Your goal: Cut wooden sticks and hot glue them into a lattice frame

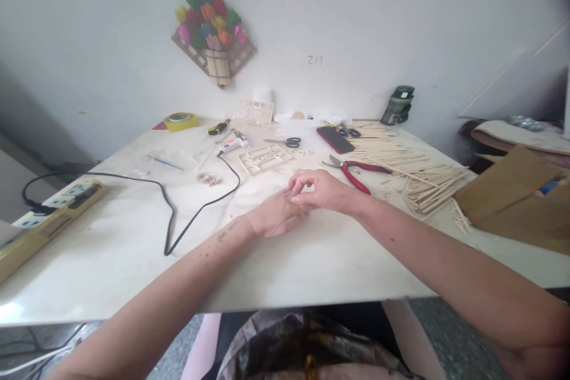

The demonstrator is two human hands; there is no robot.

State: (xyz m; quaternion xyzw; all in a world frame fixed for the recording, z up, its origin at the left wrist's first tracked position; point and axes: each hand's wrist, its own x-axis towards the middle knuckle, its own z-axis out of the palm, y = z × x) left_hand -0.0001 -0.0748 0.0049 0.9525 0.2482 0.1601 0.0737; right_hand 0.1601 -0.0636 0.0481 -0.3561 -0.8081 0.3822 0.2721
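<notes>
Over the middle of the white table, my left hand (pixel 278 215) rests low with its back turned up. Its fingers are mostly hidden, so whether they hold anything does not show. My right hand (pixel 314 189) meets it from the right, thumb and forefinger bent together in a pinch at the knuckles of my left hand. Whatever is in that pinch is too small to make out. Just beyond the hands lies a pale wooden stick frame (pixel 266 158). Red-handled pliers (pixel 354 171) lie right of my right hand, jaws pointing left.
A glue gun (pixel 234 142) trails a black cord to a power strip (pixel 57 214) at left. Scissors (pixel 291 142), a phone (pixel 335 139) and yellow tape (pixel 180 122) lie farther back. Wooden sticks (pixel 431 187) spread at right beside a cardboard piece (pixel 512 196); a bottle (pixel 398 105) stands behind.
</notes>
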